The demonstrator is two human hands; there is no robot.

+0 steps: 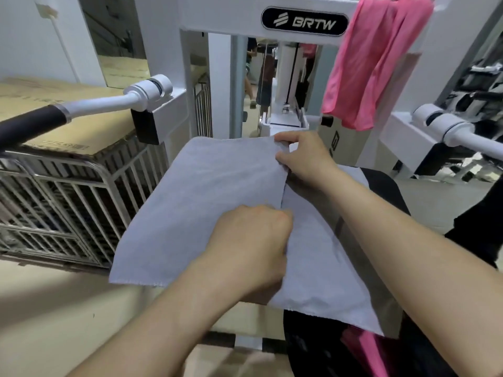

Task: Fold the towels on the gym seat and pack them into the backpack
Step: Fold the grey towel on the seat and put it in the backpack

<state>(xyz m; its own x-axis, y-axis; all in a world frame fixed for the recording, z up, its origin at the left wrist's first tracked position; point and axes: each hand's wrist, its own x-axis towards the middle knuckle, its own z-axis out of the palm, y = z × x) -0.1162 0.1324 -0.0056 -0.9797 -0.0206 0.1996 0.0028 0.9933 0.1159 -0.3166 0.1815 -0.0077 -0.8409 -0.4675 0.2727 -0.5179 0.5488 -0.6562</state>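
Observation:
A pale grey-blue towel lies spread over the black gym seat, one half folded across the other. My left hand grips the folded edge at the near middle, fingers curled round the cloth. My right hand pinches the same edge at the far corner. A pink towel hangs from the white machine frame at the upper right. A black backpack with pink inside shows at the bottom, partly under the towel.
The white machine frame stands straight ahead, with handle bars reaching out left and right. A metal wire cage topped with cardboard sits to the left. Pale floor lies below left.

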